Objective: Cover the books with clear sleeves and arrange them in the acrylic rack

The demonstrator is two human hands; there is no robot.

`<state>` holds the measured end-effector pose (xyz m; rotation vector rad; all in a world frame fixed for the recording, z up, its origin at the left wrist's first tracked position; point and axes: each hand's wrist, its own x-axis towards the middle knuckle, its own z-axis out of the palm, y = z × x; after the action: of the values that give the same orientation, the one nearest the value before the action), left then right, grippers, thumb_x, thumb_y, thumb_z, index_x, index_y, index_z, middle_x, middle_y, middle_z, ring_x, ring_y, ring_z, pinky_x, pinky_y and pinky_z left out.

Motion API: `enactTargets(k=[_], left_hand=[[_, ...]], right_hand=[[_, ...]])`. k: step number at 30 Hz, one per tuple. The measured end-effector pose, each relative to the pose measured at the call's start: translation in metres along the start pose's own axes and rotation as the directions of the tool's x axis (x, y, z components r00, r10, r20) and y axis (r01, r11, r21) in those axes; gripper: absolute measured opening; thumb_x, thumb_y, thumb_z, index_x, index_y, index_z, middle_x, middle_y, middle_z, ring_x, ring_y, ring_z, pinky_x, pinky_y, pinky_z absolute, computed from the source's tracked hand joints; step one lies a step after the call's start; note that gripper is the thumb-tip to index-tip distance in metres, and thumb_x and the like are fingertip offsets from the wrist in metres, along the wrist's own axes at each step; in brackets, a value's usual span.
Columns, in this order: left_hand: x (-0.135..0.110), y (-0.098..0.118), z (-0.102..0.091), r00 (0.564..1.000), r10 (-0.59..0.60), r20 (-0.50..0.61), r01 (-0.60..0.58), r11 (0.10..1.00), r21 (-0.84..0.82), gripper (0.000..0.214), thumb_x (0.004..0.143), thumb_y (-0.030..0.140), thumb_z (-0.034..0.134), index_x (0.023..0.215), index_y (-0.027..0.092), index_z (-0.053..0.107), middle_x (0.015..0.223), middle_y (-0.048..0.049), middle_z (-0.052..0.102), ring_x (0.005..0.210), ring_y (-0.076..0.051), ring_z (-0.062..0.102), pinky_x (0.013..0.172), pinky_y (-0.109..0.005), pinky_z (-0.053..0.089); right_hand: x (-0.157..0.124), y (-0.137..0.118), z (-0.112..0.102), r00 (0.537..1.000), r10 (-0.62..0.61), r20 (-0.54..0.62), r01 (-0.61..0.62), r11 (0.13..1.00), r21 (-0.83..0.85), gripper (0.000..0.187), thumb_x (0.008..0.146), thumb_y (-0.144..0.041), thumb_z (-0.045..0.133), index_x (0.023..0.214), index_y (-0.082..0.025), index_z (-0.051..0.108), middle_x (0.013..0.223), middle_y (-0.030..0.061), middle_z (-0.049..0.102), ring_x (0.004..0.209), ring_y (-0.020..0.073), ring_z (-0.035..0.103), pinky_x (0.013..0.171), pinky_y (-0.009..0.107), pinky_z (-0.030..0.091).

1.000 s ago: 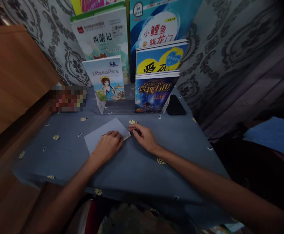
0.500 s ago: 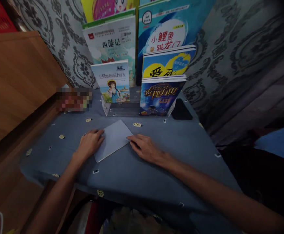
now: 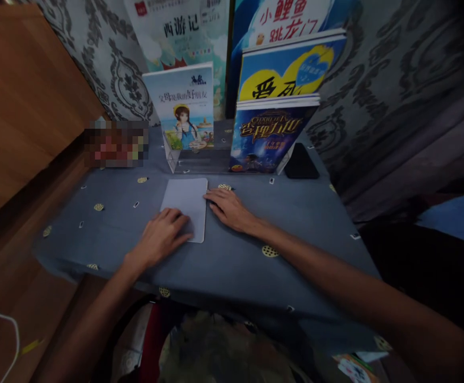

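A thin, pale grey-white rectangular booklet [image 3: 187, 199] with smooth surface and rounded corners lies flat on the dark grey-blue cloth [image 3: 232, 271], just before the transparent plastic book stand [image 3: 202, 164]. No writing can be read on its upper side. The left hand [image 3: 163, 234] is open and loosely bent, its fingers resting over the lower left part of this booklet. The right hand [image 3: 230, 210] is also open, with fingers half stretched and the tips touching the right edge near the far corner.

The cloth is woven-looking, printed with yellow spotted ovals and small white rectangles. In the stand, the glossy light-blue paperback [image 3: 186, 114] reads 父母是我的好朋友, above a drawn figure with a braid. To its right, the dark-blue book with gold lettering [image 3: 271, 141] shows 查理九世, and small letters which seem to begin with "CHARLIE". Behind it, on the blue and yellow book with heart shapes [image 3: 287, 69], the character 爱 can be read. The pale-green book [image 3: 182, 40] carries 西游记; the large teal-blue book [image 3: 285, 21] carries 小鲤鱼跳龙门. A flat black rectangular object [image 3: 302, 161] lies beside the stand.
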<state>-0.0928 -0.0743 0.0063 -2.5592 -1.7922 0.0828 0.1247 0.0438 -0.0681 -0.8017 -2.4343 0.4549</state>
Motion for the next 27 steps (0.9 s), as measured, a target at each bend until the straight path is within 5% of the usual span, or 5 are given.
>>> enactTargets(k=[3, 14, 18, 21, 27], left_hand=[[-0.004, 0.003, 0.008, 0.98, 0.196, -0.04, -0.197, 0.98, -0.028, 0.04, 0.094, 0.046, 0.061, 0.125, 0.02, 0.061, 0.132, -0.0108, 0.062, 0.12, -0.028, 0.058, 0.096, -0.042, 0.052], [-0.006, -0.001, 0.009, 0.96, 0.262, -0.101, -0.272, 0.957, -0.099, 0.03, 0.104, 0.033, 0.044, 0.118, 0.021, 0.067, 0.123, -0.0079, 0.07, 0.115, -0.023, 0.063, 0.093, -0.037, 0.054], [0.001, -0.018, 0.014, 0.991, -0.064, -0.114, 0.049, 0.991, -0.124, 0.034, 0.102, 0.037, 0.046, 0.128, 0.02, 0.061, 0.135, -0.0123, 0.062, 0.126, -0.027, 0.057, 0.102, -0.043, 0.049], [0.009, -0.03, 0.024, 0.935, -0.334, -0.122, 0.322, 0.941, -0.107, 0.041, 0.101, 0.035, 0.046, 0.136, 0.016, 0.053, 0.138, -0.018, 0.059, 0.128, -0.032, 0.055, 0.105, -0.05, 0.045], [0.021, -0.047, 0.041, 0.897, -0.42, -0.139, 0.272, 0.77, -0.577, 0.045, 0.094, 0.033, 0.054, 0.137, 0.018, 0.052, 0.127, -0.0128, 0.067, 0.116, -0.027, 0.062, 0.102, -0.046, 0.047]], right_hand=[[-0.002, -0.001, 0.001, 1.0, -0.014, 0.005, 0.014, 1.0, -0.014, 0.039, 0.096, -0.018, 0.046, 0.131, -0.016, 0.063, 0.135, 0.0142, 0.065, 0.13, 0.0289, 0.055, 0.111, 0.054, 0.042], [-0.005, -0.015, -0.002, 0.997, 0.042, 0.07, -0.035, 0.995, -0.093, 0.039, 0.101, -0.031, 0.048, 0.132, -0.013, 0.063, 0.14, 0.0174, 0.06, 0.136, 0.0307, 0.049, 0.113, 0.053, 0.038], [-0.009, -0.035, -0.004, 0.98, 0.144, 0.139, -0.124, 0.982, -0.143, 0.051, 0.098, -0.045, 0.054, 0.138, -0.013, 0.058, 0.148, 0.0208, 0.052, 0.142, 0.0343, 0.043, 0.115, 0.056, 0.035], [-0.013, -0.052, -0.003, 0.961, 0.161, 0.224, -0.123, 0.977, -0.174, 0.077, 0.087, -0.058, 0.067, 0.146, -0.011, 0.05, 0.155, 0.0256, 0.041, 0.148, 0.0401, 0.031, 0.12, 0.06, 0.025], [-0.019, -0.06, -0.002, 0.949, 0.168, 0.265, -0.139, 0.982, -0.125, 0.08, 0.086, -0.058, 0.069, 0.15, -0.017, 0.046, 0.16, 0.0243, 0.034, 0.152, 0.0418, 0.024, 0.121, 0.063, 0.021]])
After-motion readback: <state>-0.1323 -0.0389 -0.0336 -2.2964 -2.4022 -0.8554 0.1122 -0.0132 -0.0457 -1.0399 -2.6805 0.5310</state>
